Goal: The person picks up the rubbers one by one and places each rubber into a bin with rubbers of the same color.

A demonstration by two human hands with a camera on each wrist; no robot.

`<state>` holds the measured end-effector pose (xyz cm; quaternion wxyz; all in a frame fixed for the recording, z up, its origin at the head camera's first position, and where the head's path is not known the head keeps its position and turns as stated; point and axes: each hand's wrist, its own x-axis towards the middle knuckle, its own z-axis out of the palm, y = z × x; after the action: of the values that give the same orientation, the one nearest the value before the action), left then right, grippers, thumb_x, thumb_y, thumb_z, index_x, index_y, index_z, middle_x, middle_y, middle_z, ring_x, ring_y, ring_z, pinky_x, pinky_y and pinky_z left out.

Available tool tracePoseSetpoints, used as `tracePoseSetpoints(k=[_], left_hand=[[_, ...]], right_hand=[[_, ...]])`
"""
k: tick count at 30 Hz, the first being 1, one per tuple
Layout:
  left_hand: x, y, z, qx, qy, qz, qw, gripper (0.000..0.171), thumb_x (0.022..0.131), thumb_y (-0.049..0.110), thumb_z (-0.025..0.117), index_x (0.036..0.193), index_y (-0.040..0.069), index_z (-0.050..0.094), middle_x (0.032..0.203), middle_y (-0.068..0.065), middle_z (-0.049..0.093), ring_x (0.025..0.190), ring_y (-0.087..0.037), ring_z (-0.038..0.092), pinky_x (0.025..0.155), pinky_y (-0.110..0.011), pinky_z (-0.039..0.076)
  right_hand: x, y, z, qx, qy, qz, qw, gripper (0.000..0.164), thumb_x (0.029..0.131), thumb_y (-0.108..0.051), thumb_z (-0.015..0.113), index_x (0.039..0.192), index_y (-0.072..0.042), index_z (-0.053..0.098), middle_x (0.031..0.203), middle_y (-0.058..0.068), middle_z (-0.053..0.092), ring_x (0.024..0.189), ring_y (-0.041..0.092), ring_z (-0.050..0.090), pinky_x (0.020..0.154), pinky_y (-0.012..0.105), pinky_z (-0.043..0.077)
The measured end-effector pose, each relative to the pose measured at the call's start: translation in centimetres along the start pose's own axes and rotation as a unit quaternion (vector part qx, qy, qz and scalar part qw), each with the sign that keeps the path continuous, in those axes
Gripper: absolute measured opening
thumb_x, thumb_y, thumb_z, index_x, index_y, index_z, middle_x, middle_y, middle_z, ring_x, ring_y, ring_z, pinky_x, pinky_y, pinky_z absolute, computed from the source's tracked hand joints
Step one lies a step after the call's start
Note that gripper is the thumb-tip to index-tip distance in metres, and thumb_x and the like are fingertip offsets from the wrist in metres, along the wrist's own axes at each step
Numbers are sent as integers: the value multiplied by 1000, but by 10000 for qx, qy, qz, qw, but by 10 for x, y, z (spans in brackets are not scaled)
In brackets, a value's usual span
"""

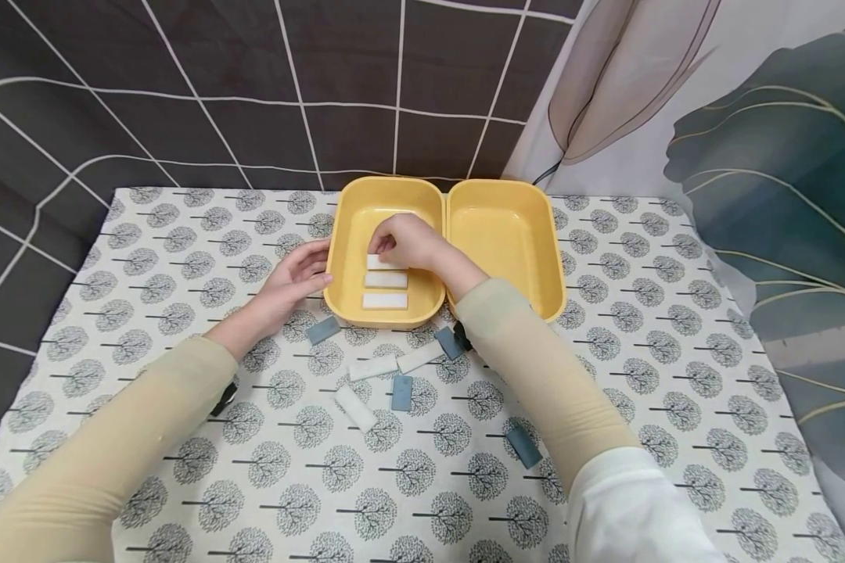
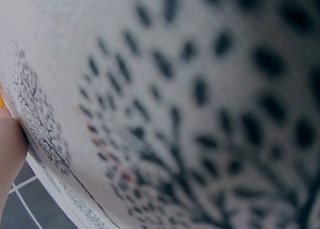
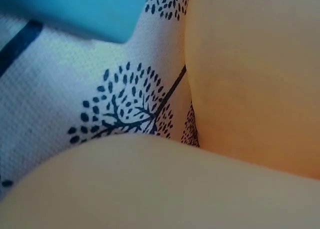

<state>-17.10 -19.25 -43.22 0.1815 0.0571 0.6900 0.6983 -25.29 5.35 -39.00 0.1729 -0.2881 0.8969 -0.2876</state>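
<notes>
A yellow two-part box point(image 1: 332, 254) lies spread at the back of the table. Reaching into its left half, my right hand point(image 1: 410, 242) pinches a white rectangular block point(image 1: 378, 263) low over the box floor. Two more white blocks, a middle one point(image 1: 386, 279) and a front one point(image 1: 385, 301), lie in a row in front of it. My left hand point(image 1: 292, 281) rests against the outside of the left wall, thumb near the rim and fingers extended. The left wrist view shows mostly patterned cloth; in the right wrist view, a blue block point(image 3: 80, 11) appears beside the forearm.
In front of the box lie loose white blocks point(image 1: 355, 408) and several blue-grey blocks point(image 1: 401, 393). One blue-grey block point(image 1: 523, 446) is beside the right forearm. The box's right half point(image 1: 507, 250) holds nothing. A dark grid-patterned cloth point(image 1: 253, 86) hangs behind the table.
</notes>
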Motion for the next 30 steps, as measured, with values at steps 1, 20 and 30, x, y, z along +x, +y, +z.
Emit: tracePoseSetpoints(k=[1,20,30], left_hand=[[0,0,0,-2,-2,1,10000,68,101,-3,55,164,3,31,151,0,50,129,-6,54,108,-14,52],[-2,4,1,50,-39,-91,9999,68,102,0,56,165,5,30,163,-18,40,131,-6,53,108,-15,54],[-2,4,1,30,-11,-82,10000,68,102,-1,55,164,3,30,161,-18,41,130,-6,53,106,-16,55]], right_hand=[[0,0,0,-15,7,3,10000,16,95,0,71,106,-2,81,104,13,78,98,21,68,93,28,58],[1,0,-1,-229,-106,158,9996,16,95,1,72,109,-2,79,107,13,78,101,22,70,95,30,59],[-1,-1,-2,-216,-104,234,9994,17,95,-2,73,110,-2,79,108,13,78,102,22,70,96,29,59]])
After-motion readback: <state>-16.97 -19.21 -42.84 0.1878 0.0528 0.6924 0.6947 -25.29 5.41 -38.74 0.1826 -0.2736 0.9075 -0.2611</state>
